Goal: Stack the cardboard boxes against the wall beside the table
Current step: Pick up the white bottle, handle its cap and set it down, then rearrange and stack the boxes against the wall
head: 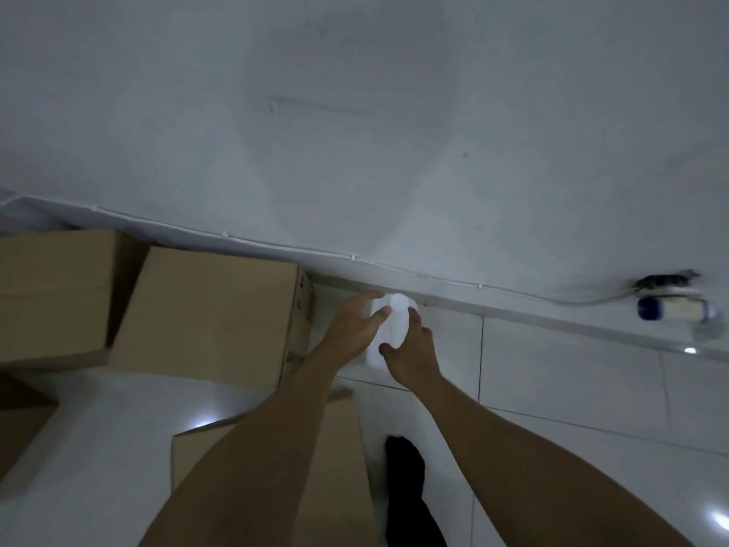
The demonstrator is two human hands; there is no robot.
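Observation:
Two brown cardboard boxes stand on the white tiled floor by the wall: one at the far left (pixel 51 294) and a larger one (pixel 209 313) beside it. A third cardboard box (pixel 339 448) lies nearer me, partly hidden under my left forearm. Just right of the larger box, a white plastic jug (pixel 394 321) stands at the foot of the wall. My left hand (pixel 351 329) grips its left side and top. My right hand (pixel 410 353) grips its right side.
The white wall (pixel 355 132) fills the upper view, with a thin cable along its base. A bottle with a blue cap (pixel 670 309) lies at the right near a dark object. My foot in a dark sock (pixel 406 467) is on the floor. A brown corner shows at lower left.

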